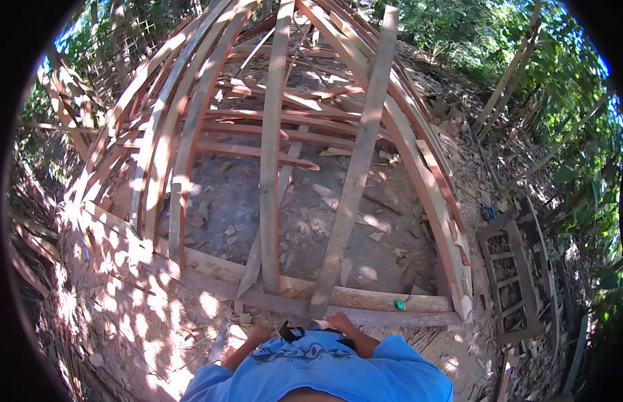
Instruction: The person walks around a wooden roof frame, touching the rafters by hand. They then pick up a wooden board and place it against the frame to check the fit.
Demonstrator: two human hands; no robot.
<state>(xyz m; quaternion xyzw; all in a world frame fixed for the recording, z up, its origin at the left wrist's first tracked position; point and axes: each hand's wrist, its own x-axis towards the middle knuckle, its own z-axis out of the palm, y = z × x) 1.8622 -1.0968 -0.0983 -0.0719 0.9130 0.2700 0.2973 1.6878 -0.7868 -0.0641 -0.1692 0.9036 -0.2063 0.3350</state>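
Note:
My right hand is low in front of me, close to the foot of a long leaning plank. That plank rises from the near base beam toward the top of the wooden frame. My left hand is beside my shirt, just short of the same beam and near the foot of an upright board. The fingers of both hands are small and partly hidden, so I cannot tell what they grip. A black strap shows between my hands. A small green object rests on the base beam to the right.
Several slanted beams form the left side of the frame, and more slope down on the right. Loose timbers cross inside. A ladder-like wooden piece lies at right. Leaves and wood scraps litter the ground.

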